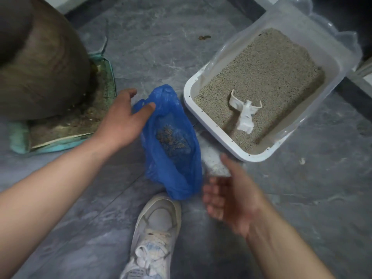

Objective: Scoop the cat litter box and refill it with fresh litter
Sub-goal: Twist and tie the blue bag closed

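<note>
A white litter box (pixel 203 125) with a clear plastic liner sits on the floor at the right, filled with grey litter. A white scoop (pixel 246 113) stands in the litter near the box's front. A blue plastic bag (pixel 175 158) with dark clumps inside lies open on the floor left of the box. My left hand (pixel 122 119) reaches to the bag's top edge, thumb touching the plastic, fingers spread. My right hand (pixel 231 194) hovers blurred just right of the bag, palm turned inward, fingers loosely curled, holding nothing.
A large brown sack (pixel 40 63) stands at the left on a dirty teal-edged mat (pixel 66 125). My white sneaker (pixel 155 234) is on the grey stone floor below the bag. Spilled pale litter (pixel 213 164) lies by the box corner. A small brown clump (pixel 204 37) lies farther back.
</note>
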A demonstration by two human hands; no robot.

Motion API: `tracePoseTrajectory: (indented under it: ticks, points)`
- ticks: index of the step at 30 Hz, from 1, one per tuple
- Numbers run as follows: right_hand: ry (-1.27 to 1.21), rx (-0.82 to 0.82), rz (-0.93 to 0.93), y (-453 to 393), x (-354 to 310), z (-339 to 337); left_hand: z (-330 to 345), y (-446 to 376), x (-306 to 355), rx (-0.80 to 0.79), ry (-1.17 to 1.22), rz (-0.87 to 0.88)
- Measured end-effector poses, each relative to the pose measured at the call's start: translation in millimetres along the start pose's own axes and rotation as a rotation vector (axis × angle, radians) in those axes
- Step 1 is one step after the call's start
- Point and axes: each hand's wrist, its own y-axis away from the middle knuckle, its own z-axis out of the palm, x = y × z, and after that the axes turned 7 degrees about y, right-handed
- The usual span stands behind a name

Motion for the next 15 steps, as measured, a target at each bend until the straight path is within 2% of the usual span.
tracePoseTrajectory:
  ticks: [4,9,12,15]
  points:
    - [0.196,0.084,0.028,-28.9,42.1,24.4,3.6,-24.5,-3.5,-0.028,0.066,-0.166]
    - [0.186,0.151,-0.058,-45.4,38.6,49.0,8.2,-40.8,-3.3,-0.129,0.225,-0.309]
    - [0.229,0.227,-0.178,-44.7,31.8,46.5,9.8,-45.3,-1.1,-0.067,0.197,-0.316]
    - [0.355,0.318,-0.308,-45.0,31.1,38.3,6.9,-48.1,-10.2,0.016,0.187,-0.247]
